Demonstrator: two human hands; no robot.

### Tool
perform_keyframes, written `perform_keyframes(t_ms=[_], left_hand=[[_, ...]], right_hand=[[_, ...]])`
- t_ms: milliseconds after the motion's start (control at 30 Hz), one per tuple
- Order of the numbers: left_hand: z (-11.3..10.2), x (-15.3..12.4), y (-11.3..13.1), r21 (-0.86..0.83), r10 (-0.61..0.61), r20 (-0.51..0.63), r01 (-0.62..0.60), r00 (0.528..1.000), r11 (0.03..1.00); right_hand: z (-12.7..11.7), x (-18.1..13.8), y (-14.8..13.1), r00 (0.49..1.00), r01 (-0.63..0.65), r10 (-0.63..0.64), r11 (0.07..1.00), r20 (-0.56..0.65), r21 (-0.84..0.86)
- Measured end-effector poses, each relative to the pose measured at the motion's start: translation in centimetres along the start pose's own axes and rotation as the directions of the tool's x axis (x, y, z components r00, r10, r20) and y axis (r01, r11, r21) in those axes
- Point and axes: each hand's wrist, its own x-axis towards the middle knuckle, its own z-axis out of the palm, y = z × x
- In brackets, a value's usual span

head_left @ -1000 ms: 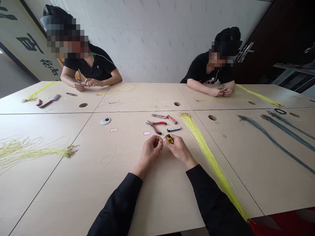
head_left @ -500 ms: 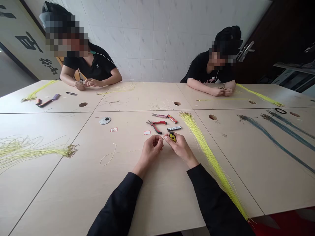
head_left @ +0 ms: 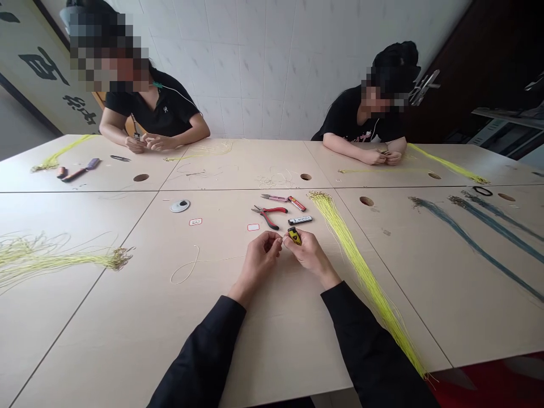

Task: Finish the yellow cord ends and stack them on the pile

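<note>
My left hand [head_left: 260, 262] is pinched shut, and a thin pale cord [head_left: 221, 259] runs from its fingertips across the table to a loose loop. My right hand [head_left: 309, 256] holds a small yellow-and-black lighter [head_left: 294, 236] upright between thumb and fingers, close to my left fingertips. Just beyond my hands lie red-handled pliers [head_left: 268, 217] and a black lighter [head_left: 300, 220]. To the right of my right hand, a long bundle of yellow cords [head_left: 365, 277] stretches across the table.
A red lighter [head_left: 296, 203] and a pink-handled tool [head_left: 274, 198] lie beyond the pliers. Two seated co-workers [head_left: 148, 113] [head_left: 365, 119] work at the far side with cords. More cord bundles [head_left: 55, 260] [head_left: 471, 241] lie left and right. The table [head_left: 106, 317] has round holes.
The yellow lighter has tilted slightly in my right hand, and my hands stay close together. The whole scene sits a little higher in the picture as my head shifts.
</note>
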Motion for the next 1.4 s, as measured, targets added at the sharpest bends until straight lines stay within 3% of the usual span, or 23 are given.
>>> perform_keyframes(t_ms=[300, 1100, 1400], left_hand=[[0.0, 0.1, -0.1, -0.004, -0.004, -0.030, 0.004, 1.000, 1.000], [0.2, 0.1, -0.3, 0.059, 0.044, -0.013, -0.043, 0.999, 0.997], [0.2, 0.0, -0.1, 0.040, 0.017, -0.015, -0.017, 1.000, 0.999]], right_hand=[[0.3, 0.1, 1.3, 0.997, -0.076, 0.070, 0.974, 0.038, 0.214], [0.4, 0.1, 1.4, 0.991, -0.104, 0.078, 0.960, 0.107, 0.261], [1.1, -0.2, 0.4, 0.975, -0.185, 0.117, 0.894, 0.186, 0.407]])
